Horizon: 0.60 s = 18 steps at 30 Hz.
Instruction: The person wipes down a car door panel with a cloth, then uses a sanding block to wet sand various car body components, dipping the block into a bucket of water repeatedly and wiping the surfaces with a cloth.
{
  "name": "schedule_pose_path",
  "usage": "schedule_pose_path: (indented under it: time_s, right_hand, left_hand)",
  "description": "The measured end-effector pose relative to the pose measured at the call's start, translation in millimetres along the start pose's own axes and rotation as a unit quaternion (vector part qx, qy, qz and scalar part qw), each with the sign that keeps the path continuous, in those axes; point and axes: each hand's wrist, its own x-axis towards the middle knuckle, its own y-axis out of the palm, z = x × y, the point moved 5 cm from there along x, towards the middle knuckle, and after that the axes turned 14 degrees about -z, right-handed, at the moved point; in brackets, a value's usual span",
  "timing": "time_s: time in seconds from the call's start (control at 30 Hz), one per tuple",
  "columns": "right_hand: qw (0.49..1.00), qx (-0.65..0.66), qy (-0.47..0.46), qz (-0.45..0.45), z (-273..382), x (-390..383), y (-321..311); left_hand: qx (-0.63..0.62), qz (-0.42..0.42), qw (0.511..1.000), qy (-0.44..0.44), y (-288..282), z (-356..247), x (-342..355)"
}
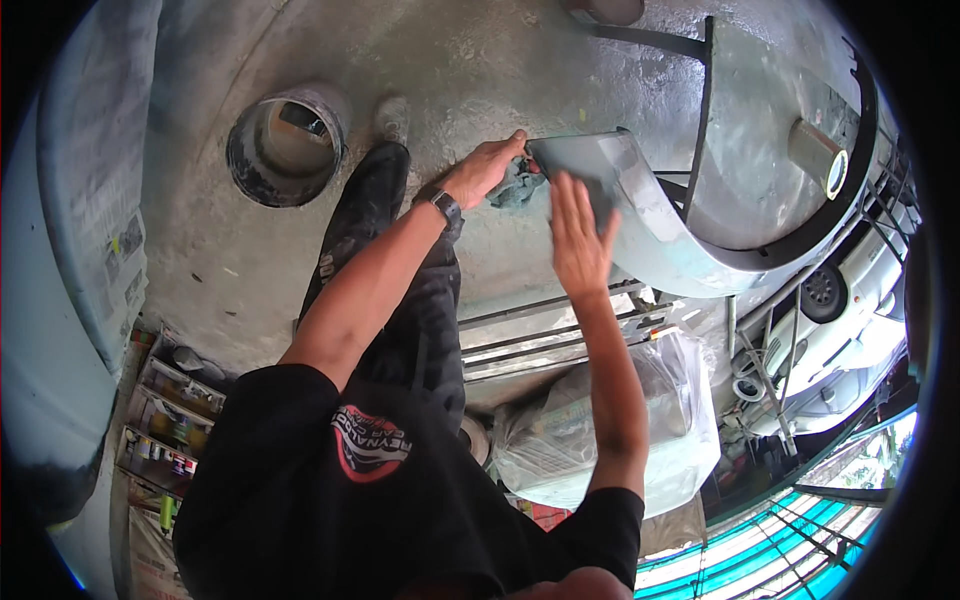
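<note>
A large curved car bumper [660, 225], pale grey with a darker patch near its end, extends from the middle to the right. My right hand [580, 240] lies over that dark patch with its fingers stretched out flat. Whether anything thin lies under the palm is hidden. At the bumper's near-left corner, my left hand [482, 172] is closed round a crumpled grey-green rag [514, 188], its fingertips by the panel's edge. Part of the rag hangs below the fingers.
A round bucket [237, 160] with murky water and a dark block stands on the concrete floor [480, 70] at left. Metal bars [560, 318] and a plastic-covered object [560, 440] are below the bumper. Shelves [150, 410] stand lower left; parked cars [860, 270] are at right.
</note>
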Motion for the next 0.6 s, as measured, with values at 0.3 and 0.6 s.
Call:
schedule_pose_path:
  time_s: [0.3, 0.6]
  right_hand:
    - [0.951, 0.111, 0.280, -0.064, -61, -85, 33]
    - [0.912, 0.243, 0.293, -0.155, 12, 71, -38]
  left_hand:
    - [-0.035, -0.071, 0.997, -0.022, 8, -2, -7]
    - [0.238, -0.053, 0.945, 0.220, 14, -8, -8]
